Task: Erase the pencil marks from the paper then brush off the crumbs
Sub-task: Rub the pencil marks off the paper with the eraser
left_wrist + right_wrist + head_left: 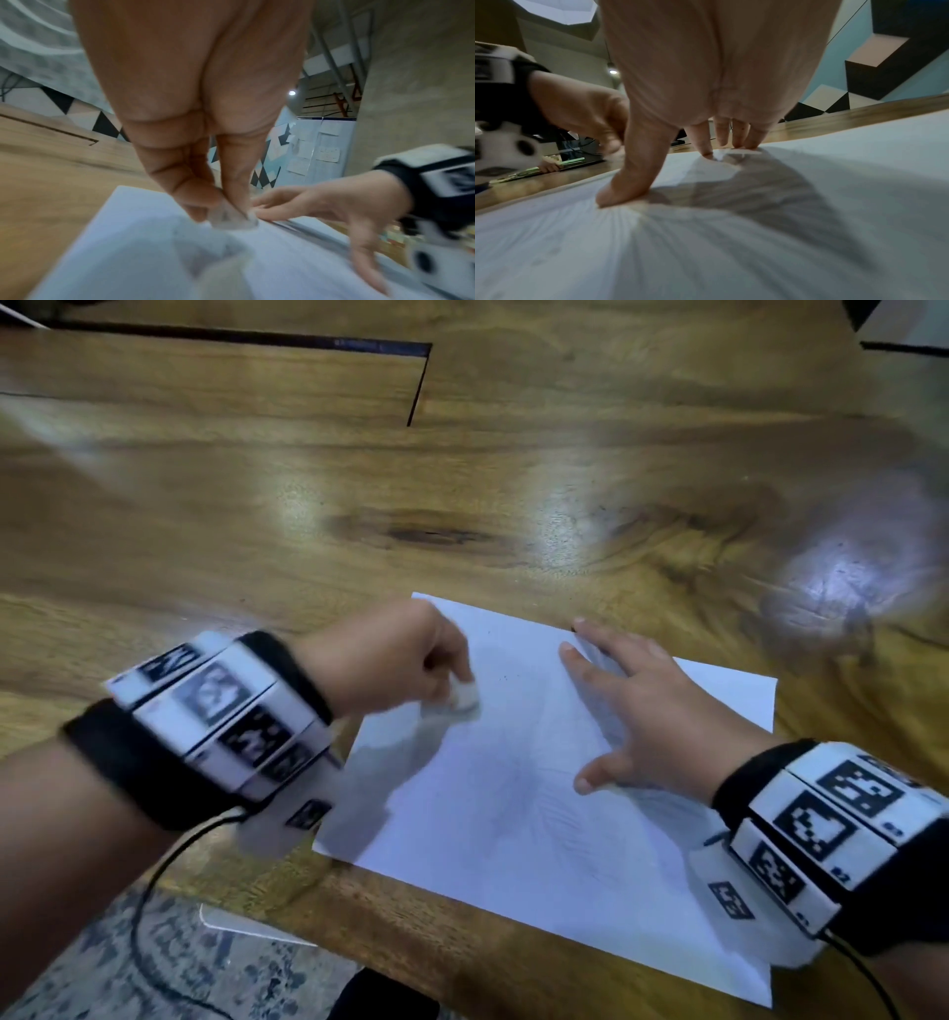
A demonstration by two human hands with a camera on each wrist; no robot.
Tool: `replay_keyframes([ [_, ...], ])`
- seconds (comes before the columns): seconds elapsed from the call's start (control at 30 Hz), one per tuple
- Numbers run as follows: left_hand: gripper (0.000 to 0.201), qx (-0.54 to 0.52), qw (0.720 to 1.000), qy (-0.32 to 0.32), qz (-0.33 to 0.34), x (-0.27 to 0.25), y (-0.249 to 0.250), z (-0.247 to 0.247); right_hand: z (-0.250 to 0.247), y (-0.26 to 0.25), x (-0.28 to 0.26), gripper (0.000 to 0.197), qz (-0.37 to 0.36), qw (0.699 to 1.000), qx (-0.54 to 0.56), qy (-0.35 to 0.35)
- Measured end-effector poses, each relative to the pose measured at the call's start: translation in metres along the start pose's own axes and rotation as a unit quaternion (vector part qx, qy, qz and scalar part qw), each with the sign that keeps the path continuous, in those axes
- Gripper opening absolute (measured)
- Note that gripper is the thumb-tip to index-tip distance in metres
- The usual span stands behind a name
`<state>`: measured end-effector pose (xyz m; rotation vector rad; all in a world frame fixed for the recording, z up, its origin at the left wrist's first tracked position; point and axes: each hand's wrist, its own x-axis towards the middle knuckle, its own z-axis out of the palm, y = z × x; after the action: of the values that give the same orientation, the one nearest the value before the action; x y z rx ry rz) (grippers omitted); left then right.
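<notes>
1. The wooden table was glossy, with a dark knot; patterned floor lay below, and geometric wall panels behind.
2. The paper lay flat at the table's near edge, faint pencil marks blurred.
3. The left hand pinched a white eraser against the sheet.
4. The right hand pressed it down, fingers spread straight.
5. Notes pinned on a board were unreadable.

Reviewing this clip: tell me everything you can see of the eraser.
The eraser is a small white block, motion-blurred in every view. The left hand pinches it between thumb and curled fingers, so only its lower end shows. That end meets the white paper near the sheet's far left part, where faint pencil marks remain. From the left wrist view it looks pale, slightly translucent, with a dark smudge. The right hand presses the paper apart from it.
</notes>
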<state>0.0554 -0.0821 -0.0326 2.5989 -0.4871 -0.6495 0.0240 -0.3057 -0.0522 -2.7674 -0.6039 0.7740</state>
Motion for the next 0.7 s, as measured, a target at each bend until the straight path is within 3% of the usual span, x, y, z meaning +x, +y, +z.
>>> replay_keyframes([
  [0.13, 0.016, 0.009, 0.996, 0.090, -0.009, 0.041, 0.014, -0.002, 0.000, 0.000, -0.001, 0.114, -0.007, 1.000, -0.002, 0.005],
  [0.27, 0.011, 0.028, 0.993, 0.111, 0.028, 0.036, 0.018, 0.009, -0.001, 0.000, -0.001, 0.113, -0.004, 1.000, -0.005, 0.007],
  [0.43, 0.007, 0.027, 0.995, -0.025, 0.088, 0.003, 0.012, 0.027, -0.003, -0.002, -0.001, 0.107, -0.006, 1.000, -0.018, -0.005],
  [0.6, 0.012, 0.034, 0.993, 0.102, 0.046, 0.038, 0.014, 0.011, -0.004, -0.005, 0.001, 0.107, 0.002, 0.999, -0.035, -0.014],
  [0.7, 0.012, 0.050, 0.990, 0.094, 0.093, 0.026, 0.009, 0.018, -0.004, -0.005, 0.002, 0.108, 0.002, 0.999, -0.040, -0.017],
])
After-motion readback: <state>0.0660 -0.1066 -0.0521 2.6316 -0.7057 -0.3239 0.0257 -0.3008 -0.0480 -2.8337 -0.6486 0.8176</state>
